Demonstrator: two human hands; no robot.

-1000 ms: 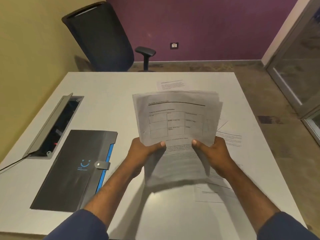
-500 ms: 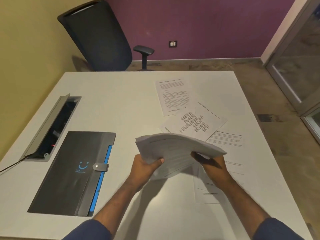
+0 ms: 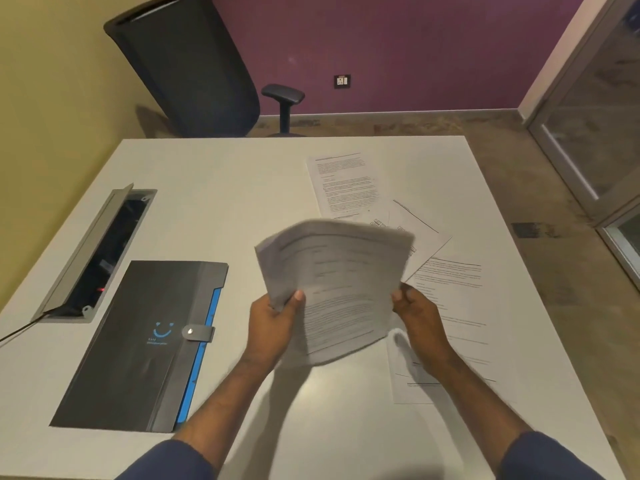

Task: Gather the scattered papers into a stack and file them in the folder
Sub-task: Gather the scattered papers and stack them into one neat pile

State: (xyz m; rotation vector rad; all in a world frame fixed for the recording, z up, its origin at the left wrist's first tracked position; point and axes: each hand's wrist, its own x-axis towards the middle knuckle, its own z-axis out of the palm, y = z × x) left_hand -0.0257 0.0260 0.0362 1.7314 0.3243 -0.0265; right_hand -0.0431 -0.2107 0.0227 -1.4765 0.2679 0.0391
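Observation:
I hold a stack of printed papers above the middle of the white table, tilted and motion-blurred. My left hand grips its left edge and my right hand grips its right edge. Several loose sheets still lie on the table to the right: one text page at the back, a sheet with a grid partly hidden by the stack, a text sheet and one under my right forearm. The dark grey folder with a blue edge and a snap strap lies shut at the left.
An open cable box is set into the table's left side, with a cable running off the left edge. A dark office chair stands behind the table. A glass door is at the right.
The stack stood upright facing me, dropped almost flat half a second ago, and now tilts up again. Both hands kept hold of it.

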